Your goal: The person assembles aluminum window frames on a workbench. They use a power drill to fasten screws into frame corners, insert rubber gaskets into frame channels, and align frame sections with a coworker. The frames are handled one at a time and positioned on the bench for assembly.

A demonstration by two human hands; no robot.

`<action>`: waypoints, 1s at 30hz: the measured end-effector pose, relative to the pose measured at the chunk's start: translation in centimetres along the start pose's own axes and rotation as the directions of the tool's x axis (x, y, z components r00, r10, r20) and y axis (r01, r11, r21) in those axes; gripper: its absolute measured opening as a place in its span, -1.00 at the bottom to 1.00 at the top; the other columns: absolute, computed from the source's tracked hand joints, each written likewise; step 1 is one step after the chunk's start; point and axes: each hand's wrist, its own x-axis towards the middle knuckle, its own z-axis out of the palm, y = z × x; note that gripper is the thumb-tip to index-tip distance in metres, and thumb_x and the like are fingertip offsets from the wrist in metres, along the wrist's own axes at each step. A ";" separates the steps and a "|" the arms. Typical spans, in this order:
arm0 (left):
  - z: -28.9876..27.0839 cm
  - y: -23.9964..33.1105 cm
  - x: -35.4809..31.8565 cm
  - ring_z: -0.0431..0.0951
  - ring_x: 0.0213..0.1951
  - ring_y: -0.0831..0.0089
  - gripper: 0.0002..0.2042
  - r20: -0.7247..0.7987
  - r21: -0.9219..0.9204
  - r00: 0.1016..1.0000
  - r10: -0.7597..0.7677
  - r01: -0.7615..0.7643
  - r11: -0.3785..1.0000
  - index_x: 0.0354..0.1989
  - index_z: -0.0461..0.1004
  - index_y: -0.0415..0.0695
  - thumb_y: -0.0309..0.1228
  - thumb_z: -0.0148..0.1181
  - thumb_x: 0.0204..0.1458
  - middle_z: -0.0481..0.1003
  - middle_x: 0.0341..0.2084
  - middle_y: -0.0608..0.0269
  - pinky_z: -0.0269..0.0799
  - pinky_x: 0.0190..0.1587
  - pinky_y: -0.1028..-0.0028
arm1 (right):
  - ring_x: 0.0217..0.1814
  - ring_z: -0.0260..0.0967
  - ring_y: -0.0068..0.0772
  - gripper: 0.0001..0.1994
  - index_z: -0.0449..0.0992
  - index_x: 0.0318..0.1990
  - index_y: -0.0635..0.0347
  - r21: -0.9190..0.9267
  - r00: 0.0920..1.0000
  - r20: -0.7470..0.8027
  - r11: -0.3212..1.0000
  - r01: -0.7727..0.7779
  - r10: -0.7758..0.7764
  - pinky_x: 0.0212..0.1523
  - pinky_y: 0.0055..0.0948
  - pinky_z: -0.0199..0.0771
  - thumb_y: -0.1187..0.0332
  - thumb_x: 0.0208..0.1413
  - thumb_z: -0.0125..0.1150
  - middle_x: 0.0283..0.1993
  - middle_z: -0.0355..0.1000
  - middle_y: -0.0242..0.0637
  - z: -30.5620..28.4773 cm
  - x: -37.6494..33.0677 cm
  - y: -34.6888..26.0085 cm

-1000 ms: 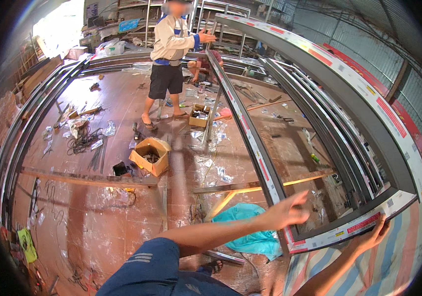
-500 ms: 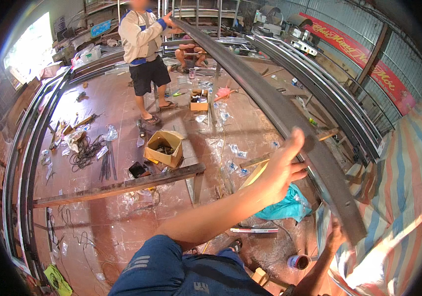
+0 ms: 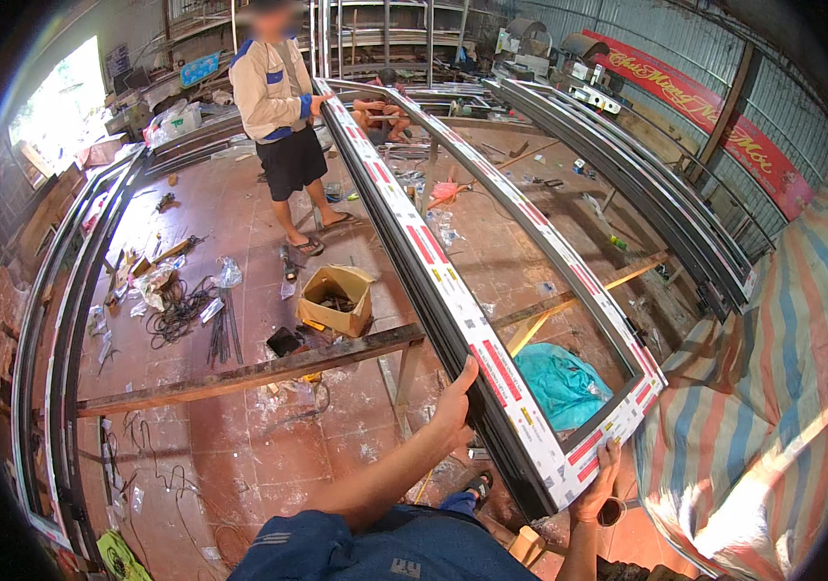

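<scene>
Left hand (image 3: 452, 407) grips the outer edge of a long rectangular metal frame (image 3: 423, 247), its thumb up along the dark side and its fingers mostly out of sight. The right hand (image 3: 596, 484) holds the near short end, close to the corner, with fingertips over the labelled face and the palm against the outside. Between the hands, the frame tilts and runs away from them to the hand of a co-worker (image 3: 273, 97), who holds the far end.

Half a second ago the frame stood nearly edge-on with a plain dark side uppermost, and the left hand was spread against it. Now it has swung round: the white film with red labels faces up, its rectangular opening shows, and the left hand has closed in on the long rail. The turn therefore looks largely made, with the weight apparently shared between both ends.

Ahead of the right hand, a teal sheet (image 3: 561, 382) shows through the opening. Left of the left hand, a wooden beam (image 3: 240, 373) runs in toward the frame; whether the frame touches any support cannot be told. Beyond that beam from the left hand is a cardboard box (image 3: 341, 318) with dark pieces inside. Right of the right hand hangs a striped tarpaulin (image 3: 752, 387).
</scene>
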 end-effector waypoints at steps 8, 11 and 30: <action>-6.3 -2.6 1.5 0.71 -0.02 0.27 -0.50 -0.164 -0.038 0.986 -0.030 0.024 0.999 0.16 0.59 -0.14 0.07 0.20 0.38 0.68 -0.02 0.15 0.65 0.12 0.16 | 0.61 0.17 0.32 -0.48 0.47 0.40 0.28 -0.045 0.983 0.109 0.989 -0.141 0.146 0.54 0.00 0.27 0.64 0.27 0.05 0.60 0.18 0.23 0.7 -4.3 -0.8; -8.8 -3.6 2.5 0.73 -0.09 0.29 -0.53 -0.167 -0.033 0.986 -0.005 0.000 0.999 0.13 0.61 -0.16 0.02 0.26 0.35 0.70 -0.07 0.17 0.67 0.07 0.18 | 0.60 0.21 0.18 -0.49 0.36 0.48 0.31 0.238 0.915 0.106 0.884 -0.403 0.389 0.53 -0.09 0.26 0.58 0.39 0.01 0.61 0.17 0.16 1.9 -6.1 -0.7; -13.4 -3.3 2.5 0.72 -0.23 0.49 -0.57 -0.331 0.313 0.944 -0.018 0.128 0.941 0.11 0.61 -0.07 -0.01 0.40 0.27 0.71 -0.15 0.34 0.61 -0.24 0.37 | -0.06 0.62 -0.05 -0.33 0.46 0.25 0.45 0.555 0.247 0.673 -0.255 -0.792 0.697 -0.08 0.00 0.65 -0.12 0.39 0.25 0.02 0.62 -0.04 8.4 -11.4 -3.0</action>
